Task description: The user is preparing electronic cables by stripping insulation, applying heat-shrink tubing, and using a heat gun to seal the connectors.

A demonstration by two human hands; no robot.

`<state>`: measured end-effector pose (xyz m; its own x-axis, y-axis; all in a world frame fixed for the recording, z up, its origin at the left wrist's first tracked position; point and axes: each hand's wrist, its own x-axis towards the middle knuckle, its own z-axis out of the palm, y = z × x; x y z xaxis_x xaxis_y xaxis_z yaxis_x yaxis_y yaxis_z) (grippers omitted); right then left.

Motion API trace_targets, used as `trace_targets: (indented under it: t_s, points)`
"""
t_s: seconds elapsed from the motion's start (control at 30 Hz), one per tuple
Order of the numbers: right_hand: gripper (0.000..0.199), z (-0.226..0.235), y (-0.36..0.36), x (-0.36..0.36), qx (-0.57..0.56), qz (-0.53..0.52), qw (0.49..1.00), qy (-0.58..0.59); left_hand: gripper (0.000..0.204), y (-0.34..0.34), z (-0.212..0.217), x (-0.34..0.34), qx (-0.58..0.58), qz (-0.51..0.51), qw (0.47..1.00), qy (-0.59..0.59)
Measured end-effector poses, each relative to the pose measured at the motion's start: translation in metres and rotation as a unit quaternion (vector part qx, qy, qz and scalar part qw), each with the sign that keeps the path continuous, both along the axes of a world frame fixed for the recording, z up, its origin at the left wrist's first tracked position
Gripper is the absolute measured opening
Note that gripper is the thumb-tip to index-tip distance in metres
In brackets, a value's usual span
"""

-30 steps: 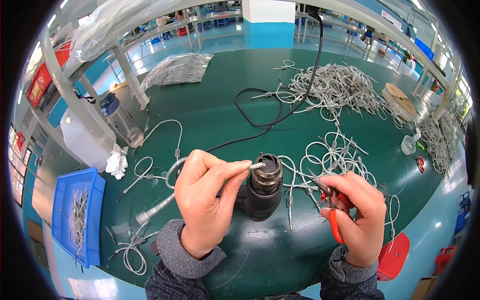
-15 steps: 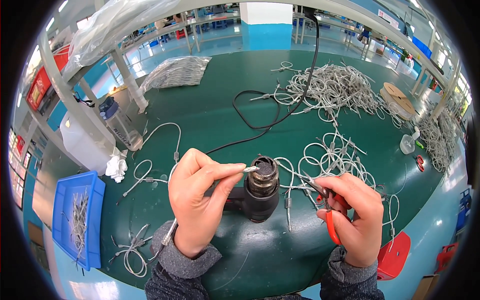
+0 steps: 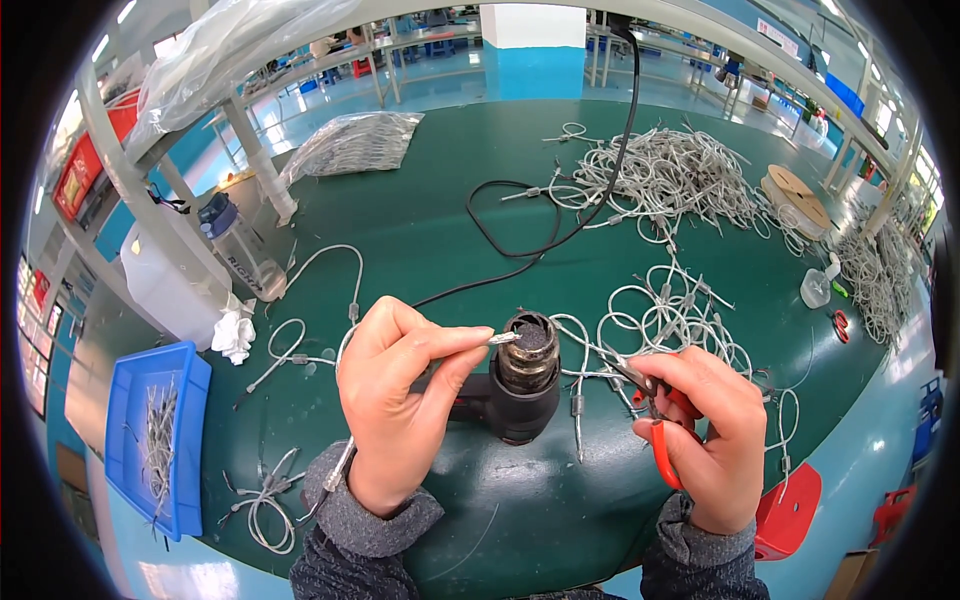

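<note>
My left hand (image 3: 405, 400) pinches the end of a thin grey wire cable (image 3: 500, 339) and holds its tip over the round nozzle of a black heat gun (image 3: 522, 380) standing upright on the green table (image 3: 430, 230). The cable trails down past my left wrist. My right hand (image 3: 705, 430) grips red-handled pliers (image 3: 660, 435), jaws pointing left toward the heat gun, a short way to its right.
Piles of looped grey wire cables (image 3: 670, 180) lie at the back right and by the heat gun. A blue bin (image 3: 150, 430) of parts sits at left, a white jug (image 3: 170, 285) and a bottle behind it. A black cord (image 3: 520, 235) runs back.
My left hand has brought the cable's tip closer over the heat gun nozzle. My right hand with the pliers has stayed nearly in place.
</note>
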<state>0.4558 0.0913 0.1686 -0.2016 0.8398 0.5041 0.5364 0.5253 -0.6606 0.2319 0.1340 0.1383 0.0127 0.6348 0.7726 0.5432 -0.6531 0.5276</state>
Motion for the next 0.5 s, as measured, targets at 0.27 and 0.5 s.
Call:
trace_targets:
  t_s: [0.27,0.5]
  points:
    - [0.041,0.0006,0.0008,0.0012,0.002,0.0,1.0,-0.001,0.022,0.0006,-0.0009,0.0012,-0.017,-0.013,1.0,-0.009]
    - [0.042,0.0015,-0.0008,-0.0036,-0.002,-0.003,1.0,-0.003,0.022,-0.0008,0.0001,-0.0018,-0.016,-0.008,1.0,-0.005]
